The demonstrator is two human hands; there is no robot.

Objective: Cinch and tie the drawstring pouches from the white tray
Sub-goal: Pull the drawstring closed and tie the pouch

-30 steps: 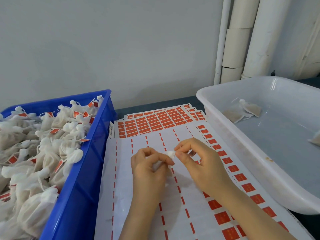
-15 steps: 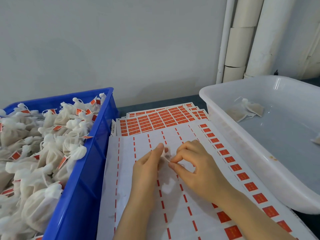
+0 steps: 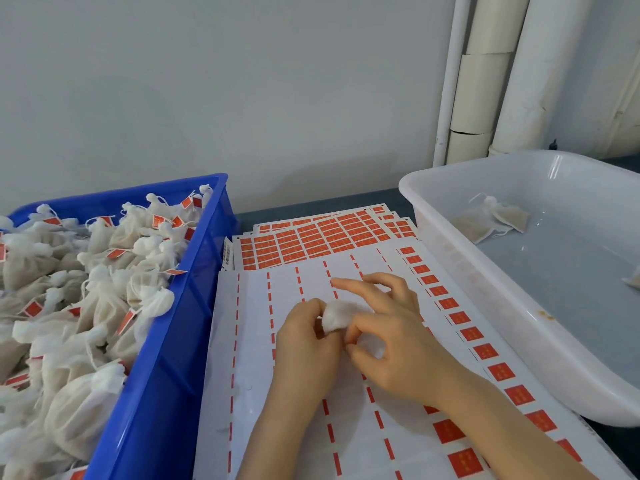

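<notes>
Grey wall (image 3: 242, 98) behind, sticker sheets (image 3: 356, 445) spread across the bench, and we're right over them with both hands. Our left hand (image 3: 304, 348) curls round the pouch (image 3: 334, 318) from the left. Our right hand (image 3: 394, 351) pinches it from the right, forefinger stretched out above. So the pouch sits squeezed between the two. Blue crate (image 3: 162, 375) on our left: heaped with tagged pouches (image 3: 104, 306), necks bunched. White tray (image 3: 485, 289) on our right: a few flat pouches (image 3: 498, 216) inside.
</notes>
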